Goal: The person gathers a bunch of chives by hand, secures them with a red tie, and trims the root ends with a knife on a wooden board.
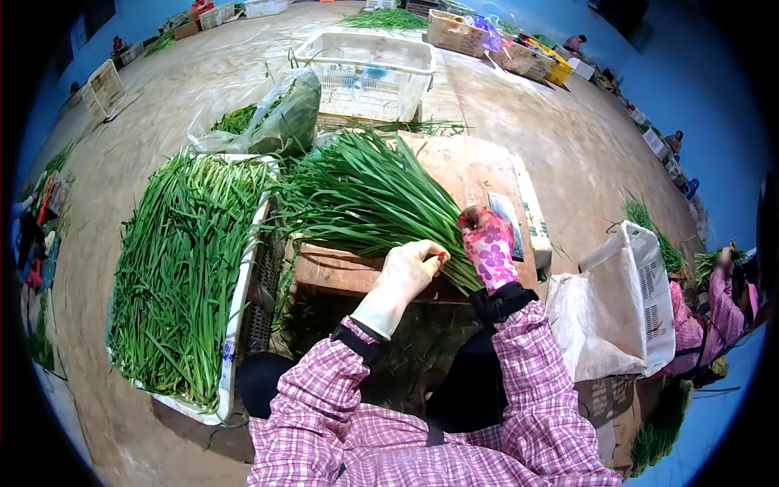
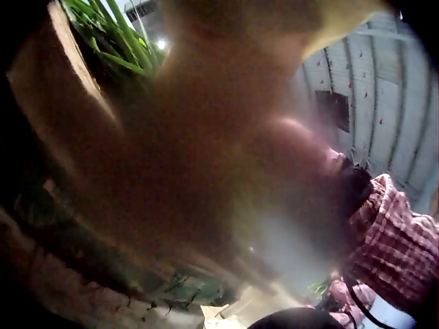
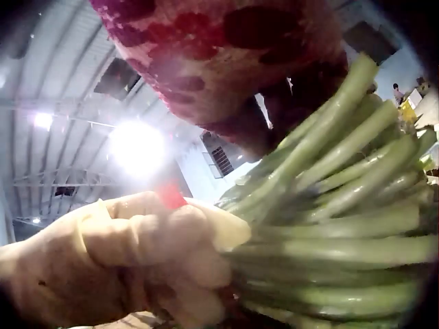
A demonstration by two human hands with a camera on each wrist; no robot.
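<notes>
A thick bunch of garlic chives [image 1: 381, 187] lies across a wooden board, leaves to the left and pale stem ends [image 3: 343, 240] toward me. My right hand [image 1: 490, 242], in a pink flowered glove, grips the bunch near its stems with curled fingers. Beside it, my left hand [image 1: 410, 272] in a cream rubber glove has its fingers curled at the stems' near side. Between its thumb and forefinger it pinches a small red strip [image 3: 171, 197], most of which is hidden. The left wrist view is mostly dark and blurred by the hand.
A white crate [image 1: 231, 357] packed with chives stands left of the wooden board [image 1: 471, 166]. Behind are a plastic bag [image 1: 296, 109] of greens and a white crate [image 1: 365, 89]. A cloth-lined crate [image 1: 641, 300] is at right, with another person [image 1: 722, 304] beyond.
</notes>
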